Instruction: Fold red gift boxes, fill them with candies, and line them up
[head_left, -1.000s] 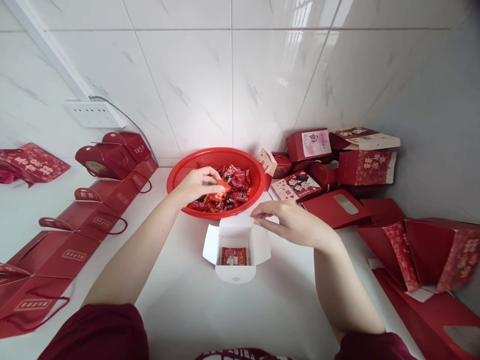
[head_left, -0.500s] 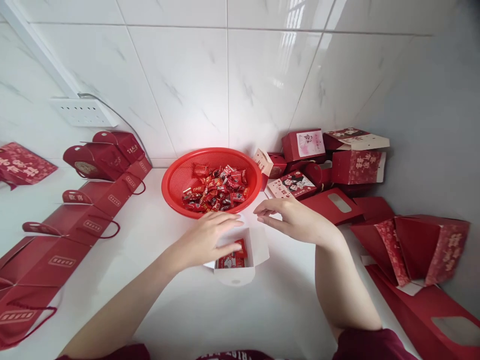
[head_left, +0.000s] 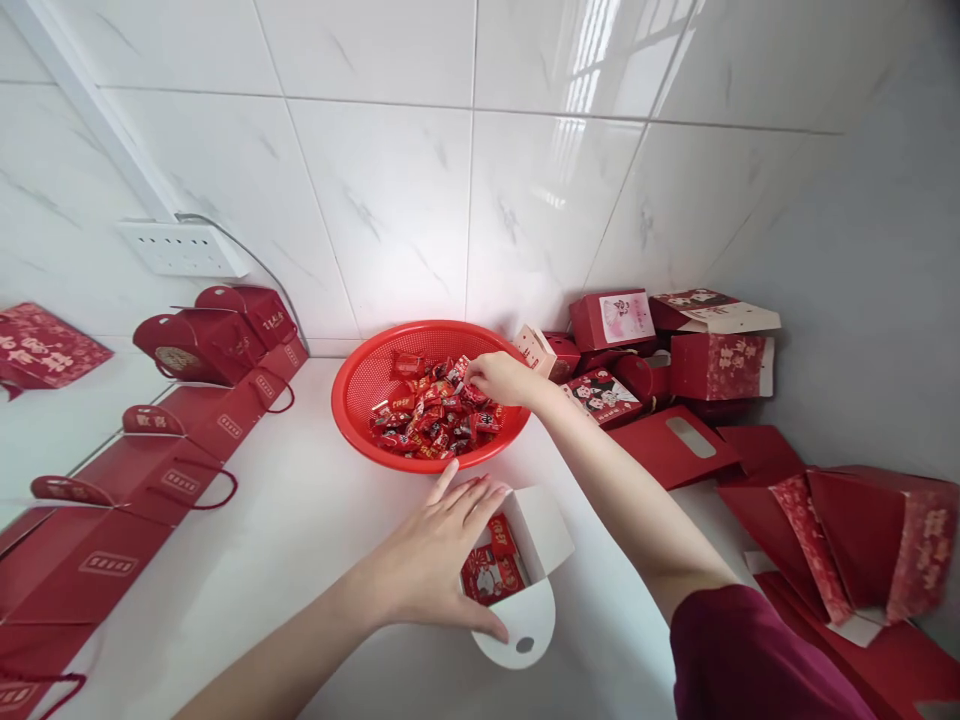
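Note:
A red plastic basket (head_left: 352, 425) holds many wrapped candies (head_left: 431, 415). My right hand (head_left: 499, 380) reaches over its right side, the fingers pinched down among the candies; whether one is between them is hidden. Below the basket stands an open white box (head_left: 547, 530), its flaps spread, with red candy packets (head_left: 491, 570) inside. Against the left side of this box rests my left hand (head_left: 442, 555), its fingers spread and its thumb over the near flap.
A row of red gift boxes (head_left: 142, 450) with cord handles runs down the left. More red boxes (head_left: 720, 365) are piled at the right, with flattened ones (head_left: 675, 445) nearer. Behind are a tiled wall and a socket strip (head_left: 180, 250).
My right hand has moved from above the table into the basket. My left hand has shifted lower and onto the box, which now sits turned and a little further right.

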